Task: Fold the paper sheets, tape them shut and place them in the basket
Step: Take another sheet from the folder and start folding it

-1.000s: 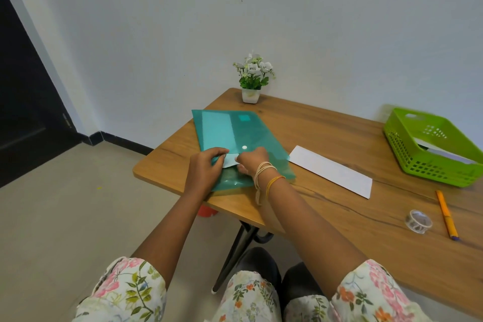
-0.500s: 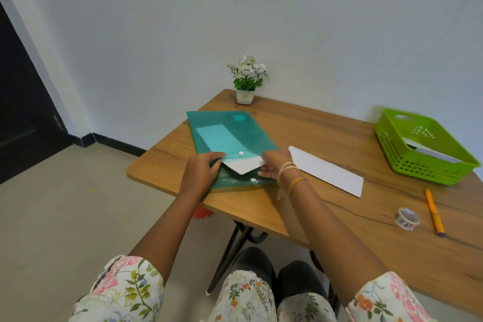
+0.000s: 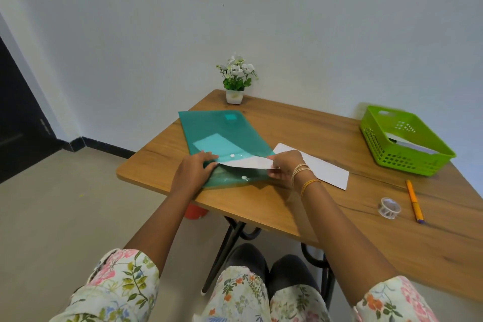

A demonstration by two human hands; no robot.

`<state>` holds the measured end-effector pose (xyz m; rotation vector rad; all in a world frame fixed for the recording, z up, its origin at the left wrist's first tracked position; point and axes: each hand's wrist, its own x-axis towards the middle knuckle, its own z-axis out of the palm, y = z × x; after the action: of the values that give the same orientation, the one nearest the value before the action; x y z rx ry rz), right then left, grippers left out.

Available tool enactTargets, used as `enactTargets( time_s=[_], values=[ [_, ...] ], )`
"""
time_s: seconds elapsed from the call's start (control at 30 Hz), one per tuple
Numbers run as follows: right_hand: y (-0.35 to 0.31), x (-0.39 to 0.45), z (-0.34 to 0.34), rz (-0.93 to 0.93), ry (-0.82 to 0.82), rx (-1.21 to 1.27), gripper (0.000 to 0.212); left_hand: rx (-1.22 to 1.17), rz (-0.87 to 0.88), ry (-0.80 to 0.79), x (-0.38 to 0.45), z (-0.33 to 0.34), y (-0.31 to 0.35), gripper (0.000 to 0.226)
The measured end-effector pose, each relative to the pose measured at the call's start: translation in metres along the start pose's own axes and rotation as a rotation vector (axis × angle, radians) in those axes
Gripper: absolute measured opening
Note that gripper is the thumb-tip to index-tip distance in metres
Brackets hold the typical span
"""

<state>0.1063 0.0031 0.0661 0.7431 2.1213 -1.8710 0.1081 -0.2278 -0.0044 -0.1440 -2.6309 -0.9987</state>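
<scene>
A teal plastic folder point(image 3: 224, 136) lies on the wooden table point(image 3: 326, 212) near its left front corner. My left hand point(image 3: 194, 174) presses on the folder's near edge at its open mouth. My right hand point(image 3: 286, 166) pinches a white paper sheet point(image 3: 251, 163) that sticks halfway out of the folder toward the right. A folded white sheet point(image 3: 326, 171) lies flat on the table just right of my right hand. The green basket point(image 3: 402, 162) stands at the far right with white paper inside. A clear tape roll point(image 3: 389, 207) rests on the table to the right.
An orange pen point(image 3: 414, 200) lies beside the tape roll. A small potted plant point(image 3: 236, 81) stands at the table's back corner against the white wall. A dark doorway point(image 3: 18, 117) is at the left. My knees are under the table's front edge.
My right hand has drawn the white sheet further out of the folder, to the right. My left hand stays on the folder's near edge.
</scene>
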Motion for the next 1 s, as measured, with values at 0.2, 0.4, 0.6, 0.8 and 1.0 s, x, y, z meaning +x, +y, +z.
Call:
enactTargets(
  time_s=[0.2,0.4,0.6,0.8,1.0],
  values=[
    [-0.007,0.003,-0.044,-0.033,0.079,0.044,0.040,0.037,-0.035,0.015,0.002,0.002,-0.002,0.029],
    [-0.012,-0.005,-0.072,-0.108,0.190,0.207,0.028,0.134,-0.071,0.061,0.003,0.002,-0.001,0.030],
    [-0.021,-0.012,-0.094,-0.150,0.227,0.282,0.028,0.151,-0.084,0.060,0.002,0.000,0.001,0.028],
    [-0.045,-0.035,-0.115,-0.246,0.189,0.292,0.033,0.168,-0.065,0.015,-0.004,-0.005,0.007,0.033],
    [-0.054,-0.045,-0.100,-0.694,0.315,0.083,0.032,0.043,-0.005,-0.011,-0.006,-0.012,0.015,0.039]
  ],
)
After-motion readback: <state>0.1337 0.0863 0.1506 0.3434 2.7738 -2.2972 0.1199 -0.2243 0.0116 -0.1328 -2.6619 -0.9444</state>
